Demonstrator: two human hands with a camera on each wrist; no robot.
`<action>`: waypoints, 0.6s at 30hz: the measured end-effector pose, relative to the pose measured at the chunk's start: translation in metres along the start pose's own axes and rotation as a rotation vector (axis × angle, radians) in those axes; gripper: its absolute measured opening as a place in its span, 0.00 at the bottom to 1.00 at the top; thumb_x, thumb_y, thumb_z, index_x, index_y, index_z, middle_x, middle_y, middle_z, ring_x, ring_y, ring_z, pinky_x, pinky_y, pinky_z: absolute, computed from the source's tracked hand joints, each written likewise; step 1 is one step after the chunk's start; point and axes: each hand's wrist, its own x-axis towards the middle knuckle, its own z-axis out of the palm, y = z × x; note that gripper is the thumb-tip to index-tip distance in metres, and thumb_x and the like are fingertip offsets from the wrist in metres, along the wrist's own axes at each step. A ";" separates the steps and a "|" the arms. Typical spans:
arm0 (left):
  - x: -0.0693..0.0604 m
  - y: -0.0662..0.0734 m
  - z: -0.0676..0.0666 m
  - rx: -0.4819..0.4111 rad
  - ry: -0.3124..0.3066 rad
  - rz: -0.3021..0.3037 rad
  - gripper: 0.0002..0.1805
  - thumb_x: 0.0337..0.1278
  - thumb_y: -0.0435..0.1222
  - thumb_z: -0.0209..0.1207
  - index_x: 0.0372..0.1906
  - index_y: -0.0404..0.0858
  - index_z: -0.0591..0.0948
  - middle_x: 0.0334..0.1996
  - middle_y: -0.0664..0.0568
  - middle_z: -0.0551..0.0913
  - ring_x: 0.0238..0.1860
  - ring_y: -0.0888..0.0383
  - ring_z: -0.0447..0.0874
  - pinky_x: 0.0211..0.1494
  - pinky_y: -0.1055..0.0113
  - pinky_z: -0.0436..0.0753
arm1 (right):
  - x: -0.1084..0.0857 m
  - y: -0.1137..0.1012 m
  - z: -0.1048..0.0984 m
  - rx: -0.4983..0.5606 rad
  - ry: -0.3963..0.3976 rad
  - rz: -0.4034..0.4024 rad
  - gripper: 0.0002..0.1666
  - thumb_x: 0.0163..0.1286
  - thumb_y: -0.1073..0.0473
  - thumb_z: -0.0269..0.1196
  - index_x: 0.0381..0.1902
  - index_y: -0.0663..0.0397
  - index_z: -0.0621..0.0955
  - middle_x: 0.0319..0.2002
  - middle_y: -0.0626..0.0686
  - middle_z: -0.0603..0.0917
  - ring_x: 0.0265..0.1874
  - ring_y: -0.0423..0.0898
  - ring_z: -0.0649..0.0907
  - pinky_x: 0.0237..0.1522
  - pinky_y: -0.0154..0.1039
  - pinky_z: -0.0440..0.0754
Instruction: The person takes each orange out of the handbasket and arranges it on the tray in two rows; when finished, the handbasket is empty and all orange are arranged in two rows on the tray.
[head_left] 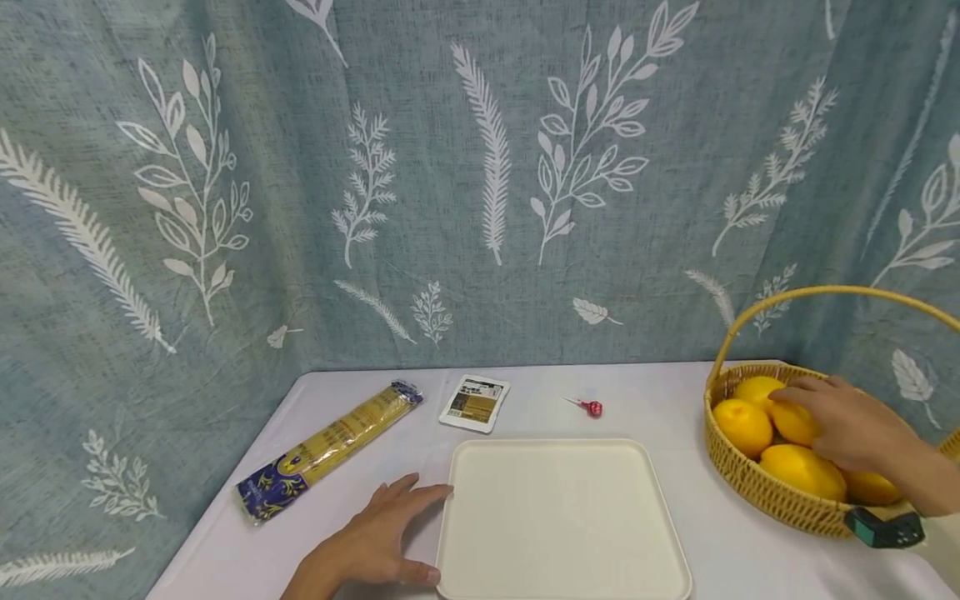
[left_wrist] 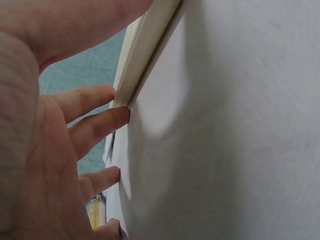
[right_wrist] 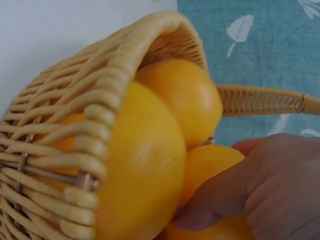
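Observation:
My left hand (head_left: 378,533) is at the left edge of a cream square tray (head_left: 558,517), fingers spread, with thumb and index fingertip at its rim. The left wrist view shows fingertips touching the tray's side (left_wrist: 145,55) and the white cloth. My right hand (head_left: 862,429) reaches into a wicker basket (head_left: 738,479) of yellow lemons. Its fingers curl over one lemon (head_left: 792,422), with the thumb against the fruit's side in the right wrist view; its far side is hidden. A larger lemon (right_wrist: 145,165) and another lemon (right_wrist: 182,97) sit beside it.
A pack of spaghetti (head_left: 330,450) lies at the left of the table. Behind the tray are a flat white packet (head_left: 475,403) with a brown label and a red lollipop (head_left: 593,408). The basket's tall handle (head_left: 832,290) arches over the fruit. A patterned curtain (head_left: 450,167) hangs behind.

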 end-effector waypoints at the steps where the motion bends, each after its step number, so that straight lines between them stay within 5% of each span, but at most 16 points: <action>1: 0.000 0.000 0.000 0.001 -0.001 -0.004 0.57 0.29 0.63 0.76 0.73 0.51 0.70 0.74 0.41 0.67 0.76 0.27 0.51 0.73 0.22 0.47 | -0.001 -0.001 -0.001 0.005 -0.004 0.010 0.34 0.46 0.73 0.71 0.56 0.63 0.82 0.58 0.73 0.76 0.51 0.76 0.74 0.42 0.72 0.80; 11: 0.000 -0.002 0.001 0.004 -0.006 0.008 0.58 0.29 0.63 0.76 0.73 0.49 0.70 0.73 0.44 0.69 0.76 0.28 0.52 0.74 0.23 0.47 | -0.005 -0.014 -0.014 0.028 -0.023 0.059 0.40 0.46 0.68 0.76 0.62 0.60 0.79 0.61 0.71 0.73 0.49 0.72 0.73 0.39 0.69 0.81; 18: -0.001 -0.005 0.005 0.016 0.007 0.043 0.59 0.31 0.65 0.75 0.75 0.49 0.68 0.75 0.45 0.68 0.77 0.29 0.49 0.74 0.23 0.43 | -0.011 -0.025 -0.014 0.094 0.047 0.038 0.43 0.47 0.58 0.79 0.63 0.60 0.78 0.60 0.72 0.72 0.51 0.73 0.73 0.41 0.70 0.81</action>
